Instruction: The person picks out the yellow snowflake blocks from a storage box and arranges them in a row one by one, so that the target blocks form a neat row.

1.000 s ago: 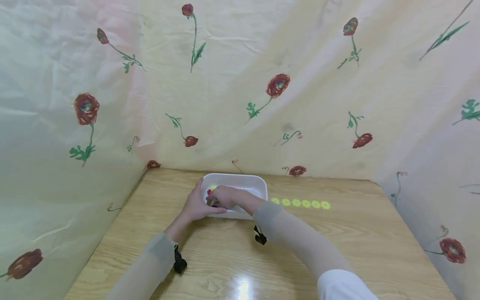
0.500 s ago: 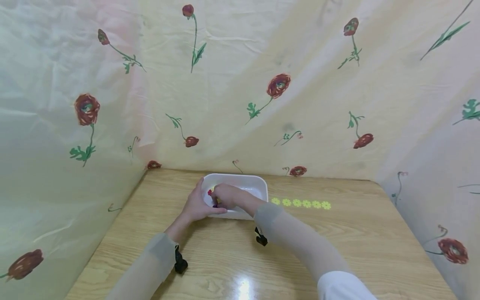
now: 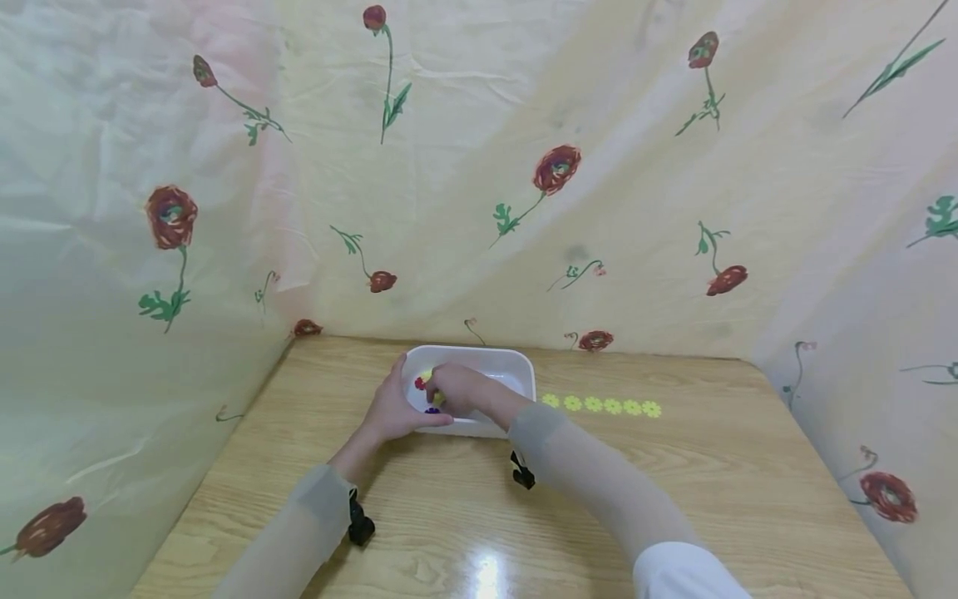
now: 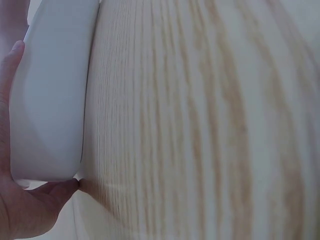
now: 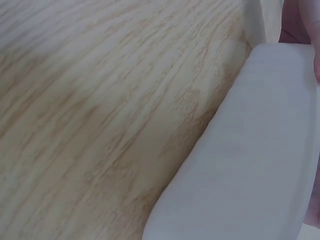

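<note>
A white rectangular tray (image 3: 471,428) stands near the back of the table. My left hand (image 3: 391,408) grips its left end, thumb along the near rim and fingers along the side; the left wrist view shows this hand (image 4: 25,212) curved round the tray's corner. My right hand (image 3: 458,389) reaches down into the tray, fingers bent, with a yellow flower-shaped piece (image 3: 438,399) at the fingertips. A red piece (image 3: 420,383) and a dark purple piece (image 3: 432,410) lie beside those fingers. In the right wrist view the tray's outer wall (image 5: 240,150) hides the right fingers.
Several yellow flower-shaped pieces (image 3: 593,404) lie in a straight row on the wooden table (image 3: 464,507), running right from the tray. A flower-patterned cloth (image 3: 449,208) hangs behind the table and at both sides.
Inside the tray my right fingers shift slightly right, and more of the red and purple pieces shows. The left hand, the tray and the yellow row stay put.
</note>
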{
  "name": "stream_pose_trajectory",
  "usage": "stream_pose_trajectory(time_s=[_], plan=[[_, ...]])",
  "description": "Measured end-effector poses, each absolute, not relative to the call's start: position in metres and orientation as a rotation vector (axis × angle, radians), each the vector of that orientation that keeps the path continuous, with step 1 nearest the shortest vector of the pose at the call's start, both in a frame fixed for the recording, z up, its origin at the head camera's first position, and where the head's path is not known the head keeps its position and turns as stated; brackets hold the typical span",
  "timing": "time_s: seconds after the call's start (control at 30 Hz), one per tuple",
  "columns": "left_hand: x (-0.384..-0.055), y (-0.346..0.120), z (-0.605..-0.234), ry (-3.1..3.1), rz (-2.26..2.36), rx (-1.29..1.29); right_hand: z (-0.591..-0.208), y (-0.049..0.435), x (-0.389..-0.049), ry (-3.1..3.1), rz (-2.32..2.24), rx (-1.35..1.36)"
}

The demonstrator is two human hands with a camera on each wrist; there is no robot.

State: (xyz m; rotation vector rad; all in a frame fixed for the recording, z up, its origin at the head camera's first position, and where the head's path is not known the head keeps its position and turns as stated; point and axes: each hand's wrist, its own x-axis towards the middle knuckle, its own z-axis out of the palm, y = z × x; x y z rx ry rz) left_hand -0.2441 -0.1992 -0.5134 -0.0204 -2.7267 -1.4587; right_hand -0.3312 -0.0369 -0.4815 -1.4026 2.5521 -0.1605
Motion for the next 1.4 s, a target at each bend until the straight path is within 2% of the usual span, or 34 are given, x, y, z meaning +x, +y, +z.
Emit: stream_pose_trajectory(time_s=[0.23,0.53,1.0,1.4], plan=[[-0.244,-0.199,-0.512,-2.714,-1.448,-0.014,-0.484,-0.036,-0.334,2.578,-0.232,-1.315],[-0.242,-0.198,-0.512,-2.725,-1.438,0.01,-0.475,-0.02,-0.341,2.646,-0.247,-1.347],[-0.243,-0.198,-0.514,-2.725,-1.475,0.011,-0.436,0.033,-0.355,2.678,-0.315,-1.211],[-0.245,-0.196,-0.515,-2.709,-1.469,-0.014,-0.414,0.086,-0.371,2.802,-0.206,-1.196]])
